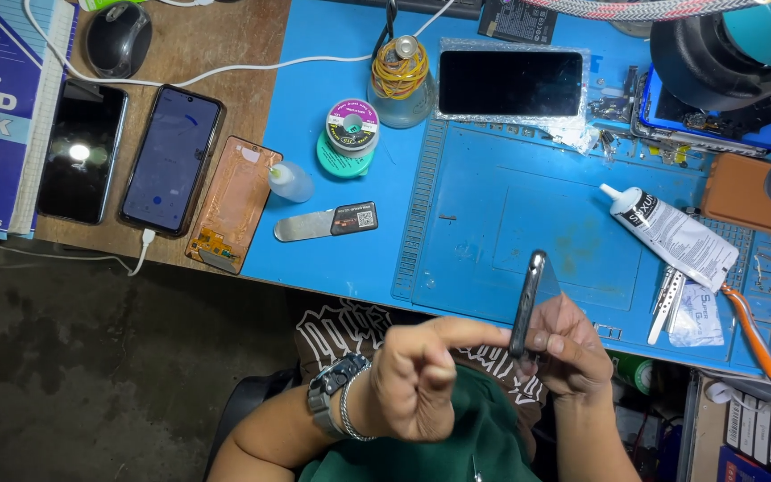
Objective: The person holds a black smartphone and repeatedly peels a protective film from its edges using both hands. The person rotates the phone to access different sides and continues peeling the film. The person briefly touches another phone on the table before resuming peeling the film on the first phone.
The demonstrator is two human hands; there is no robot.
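Phone (527, 303) on edge, held low over the near rim of the blue mat (528, 223), just above the person's lap. Right hand (573, 348) has its grip pinched round the lower end of the handset, fingers wrapped along its side. Left hand (421, 379), wristwatch (332, 386) and bracelet showing, points an index finger against the phone's edge, its other fingers curled in. Glue tube (671, 234) lies on the mat to the right, metal pry card (325, 222) off to the left.
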